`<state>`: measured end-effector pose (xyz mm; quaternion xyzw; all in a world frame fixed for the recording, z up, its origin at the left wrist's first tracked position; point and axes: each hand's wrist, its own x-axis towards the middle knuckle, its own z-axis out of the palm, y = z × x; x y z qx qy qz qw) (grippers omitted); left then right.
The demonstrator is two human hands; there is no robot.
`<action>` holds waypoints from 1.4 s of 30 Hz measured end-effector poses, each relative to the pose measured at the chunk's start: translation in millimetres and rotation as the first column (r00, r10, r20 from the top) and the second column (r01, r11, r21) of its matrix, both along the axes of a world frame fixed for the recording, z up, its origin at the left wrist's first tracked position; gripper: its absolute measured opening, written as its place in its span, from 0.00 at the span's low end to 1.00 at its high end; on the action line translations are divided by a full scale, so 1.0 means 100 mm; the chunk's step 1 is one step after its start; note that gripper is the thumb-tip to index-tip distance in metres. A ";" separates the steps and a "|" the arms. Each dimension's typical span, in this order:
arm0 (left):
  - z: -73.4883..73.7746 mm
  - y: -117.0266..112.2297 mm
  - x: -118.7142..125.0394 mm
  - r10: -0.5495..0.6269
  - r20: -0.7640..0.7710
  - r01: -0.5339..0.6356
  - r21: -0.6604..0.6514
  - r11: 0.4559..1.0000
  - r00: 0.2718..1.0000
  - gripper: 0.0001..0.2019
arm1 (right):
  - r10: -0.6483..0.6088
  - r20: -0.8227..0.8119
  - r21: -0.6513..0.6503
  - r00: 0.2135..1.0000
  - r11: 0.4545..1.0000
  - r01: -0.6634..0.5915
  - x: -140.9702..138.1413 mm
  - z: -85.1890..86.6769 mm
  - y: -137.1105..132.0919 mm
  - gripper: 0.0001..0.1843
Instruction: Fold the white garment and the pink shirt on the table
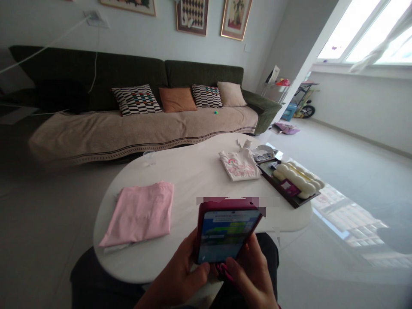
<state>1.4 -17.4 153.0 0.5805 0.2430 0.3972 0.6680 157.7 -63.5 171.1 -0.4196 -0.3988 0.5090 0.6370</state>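
Observation:
A smartphone (pixel 225 236) in a dark red case is held upright between both hands, its lit screen facing me. My left hand (pixel 185 270) grips its left side, the thumb by the bottom edge. My right hand (pixel 251 270) holds the right side, its thumb at the lower part of the screen. A dark pink strap or cord (pixel 222 270) hangs below the phone by my thumbs. Left of the hands, a folded pink cloth garment (pixel 141 214) lies on the white table (pixel 189 184). Beyond the phone is a folded white garment (pixel 240 165) with a pink print.
A dark tray (pixel 283 193) with a cream bumpy object (pixel 298 178) sits at the table's right side. A clear cup (pixel 149 157) stands near the far left edge. Behind the table is a green sofa (pixel 202 71) with several cushions and a beige cover.

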 end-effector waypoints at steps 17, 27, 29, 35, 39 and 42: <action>0.01 -0.02 -0.03 -0.027 0.004 0.027 -0.013 1.000 1.000 0.30 | 0.017 -0.001 0.032 1.000 0.999 -0.017 -0.03 0.06 0.02 0.26; 0.07 -0.01 0.00 -0.051 0.120 0.066 -0.130 0.989 0.991 0.28 | -0.026 -0.084 0.035 0.996 0.999 0.029 -0.06 0.07 0.00 0.24; 0.11 0.00 0.02 -0.032 0.141 0.058 -0.187 0.981 0.990 0.27 | 0.011 -0.116 0.046 0.993 0.999 -0.005 -0.06 0.09 0.00 0.25; 0.22 0.02 0.04 -0.082 0.185 0.113 -0.162 0.980 0.979 0.29 | 0.002 -0.131 0.052 0.991 0.999 0.005 -0.06 0.10 0.00 0.23; 0.20 0.02 0.04 -0.078 0.191 0.108 -0.151 0.983 0.978 0.27 | -0.021 -0.096 0.027 0.995 0.999 0.023 -0.06 0.09 -0.01 0.25; 0.15 0.02 0.03 -0.071 0.181 0.100 -0.153 0.983 0.981 0.28 | -0.021 -0.055 0.007 0.998 1.000 0.021 -0.04 0.09 -0.01 0.26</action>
